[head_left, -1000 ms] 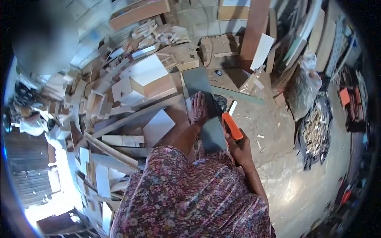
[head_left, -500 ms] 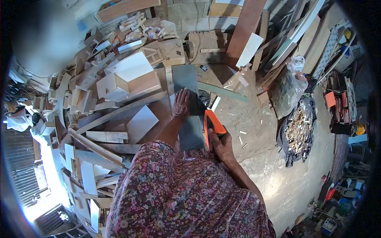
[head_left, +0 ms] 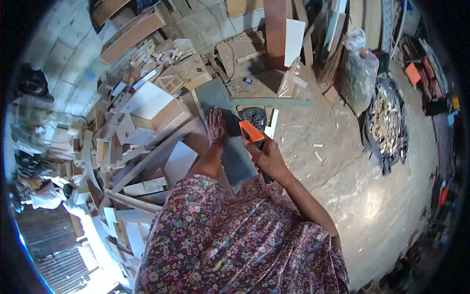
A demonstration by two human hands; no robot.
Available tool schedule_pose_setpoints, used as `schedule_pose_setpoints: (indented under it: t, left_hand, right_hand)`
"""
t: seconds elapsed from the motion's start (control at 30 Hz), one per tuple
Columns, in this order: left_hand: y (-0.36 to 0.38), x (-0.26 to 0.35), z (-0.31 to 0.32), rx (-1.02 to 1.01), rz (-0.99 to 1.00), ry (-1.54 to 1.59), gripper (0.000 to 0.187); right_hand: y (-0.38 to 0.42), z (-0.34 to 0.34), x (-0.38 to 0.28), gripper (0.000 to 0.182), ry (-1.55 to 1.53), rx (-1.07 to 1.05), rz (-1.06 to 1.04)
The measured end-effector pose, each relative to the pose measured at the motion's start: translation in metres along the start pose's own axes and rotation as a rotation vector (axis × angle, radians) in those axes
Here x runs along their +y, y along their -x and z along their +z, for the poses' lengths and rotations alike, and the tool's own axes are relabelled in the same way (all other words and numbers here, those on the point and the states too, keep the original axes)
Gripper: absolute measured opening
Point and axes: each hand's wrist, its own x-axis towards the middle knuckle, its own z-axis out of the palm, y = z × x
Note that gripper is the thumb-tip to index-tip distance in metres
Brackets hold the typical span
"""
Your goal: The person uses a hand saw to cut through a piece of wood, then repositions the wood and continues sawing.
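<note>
A long grey board (head_left: pixel 239 159) slants away from my lap. My left hand (head_left: pixel 216 126) lies flat on it with the fingers stretched out. In my right hand (head_left: pixel 268 159) is a handsaw (head_left: pixel 251 131) with an orange and black handle, the fingers wrapped round the grip. Its dark blade reaches across the board's right edge, close to my left fingertips. Under the board, on the left, a brown panel shows in part.
White and wooden box pieces (head_left: pixel 171 115) and offcuts crowd the left side. A black plastic bag (head_left: pixel 255 117) lies just past the saw. To the right are a clear plastic sack (head_left: pixel 360 73) and a dark cloth heaped with wood scraps (head_left: pixel 387 120). Planks (head_left: pixel 275 34) lean at the back.
The view has turned, and the board now slants. The saw has swung from beside the board's right edge to across it. My left hand still presses on the board.
</note>
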Motion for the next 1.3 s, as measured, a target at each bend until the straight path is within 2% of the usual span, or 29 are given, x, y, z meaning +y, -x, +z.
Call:
schedule_pose_setpoints:
  t: [0.2,0.27,0.37,0.6,0.67,0.7,0.77,0.8,0.87,0.9,0.97,1.0,1.07,1.1,1.23,1.3]
  left_hand:
    - [-0.008,0.009,0.007,-0.038,-0.129,-0.042,0.043]
    - [-0.006,0.012,-0.001,-0.032,-0.15,-0.027,0.043]
    - [-0.006,0.013,-0.004,-0.017,-0.129,-0.042,0.043]
    - [-0.006,0.01,0.0,0.004,-0.18,0.056,0.042]
    - [-0.004,0.008,0.008,0.082,-0.139,-0.005,0.039]
    - [-0.003,0.004,0.016,0.082,-0.141,0.002,0.039]
    - [-0.005,-0.007,0.033,0.334,0.0,-0.03,0.034]
    - [-0.015,0.003,0.014,0.334,-0.001,-0.026,0.034]
    - [-0.044,0.033,-0.041,-0.32,-0.375,-0.138,0.034]
    - [-0.046,0.031,-0.034,-0.331,-0.377,-0.133,0.034]
    - [-0.036,0.02,-0.017,-0.036,-0.267,-0.13,0.035]
    - [-0.036,0.011,-0.008,-0.04,-0.284,-0.134,0.035]
    - [-0.035,0.0,0.012,0.234,-0.112,-0.172,0.035]
    - [-0.035,0.002,0.011,0.149,-0.164,-0.113,0.038]
    - [-0.033,-0.001,0.007,0.103,-0.133,-0.081,0.04]
    - [-0.031,-0.003,0.011,0.142,-0.09,-0.06,0.041]
  right_hand:
    - [0.02,0.005,0.015,0.037,0.13,0.061,-0.095]
    - [0.028,0.011,0.026,0.033,0.293,0.21,-0.172]
    - [0.039,0.014,0.025,0.029,0.277,0.275,-0.252]
    - [0.059,0.028,0.028,0.023,0.372,0.248,-0.199]
    - [0.076,0.024,0.016,0.022,0.431,0.263,-0.239]
    - [0.083,0.02,0.005,0.021,0.376,0.234,-0.193]
    - [0.088,0.016,0.003,0.021,0.371,0.239,-0.182]
    - [0.09,0.015,0.003,0.021,0.359,0.245,-0.167]
    - [0.088,0.014,0.003,0.021,0.374,0.241,-0.162]
    - [0.088,0.014,0.004,0.021,0.386,0.234,-0.149]
    - [0.089,0.018,0.0,0.022,0.379,0.224,-0.125]
    - [0.084,0.021,-0.002,0.023,0.366,0.222,-0.135]
    - [0.07,0.027,0.011,0.023,0.354,0.224,-0.168]
    - [0.063,0.029,0.021,0.023,0.339,0.245,-0.203]
    - [-0.003,0.044,0.045,0.023,0.455,0.276,-0.161]
    - [-0.023,0.048,0.048,0.023,0.308,0.274,-0.222]
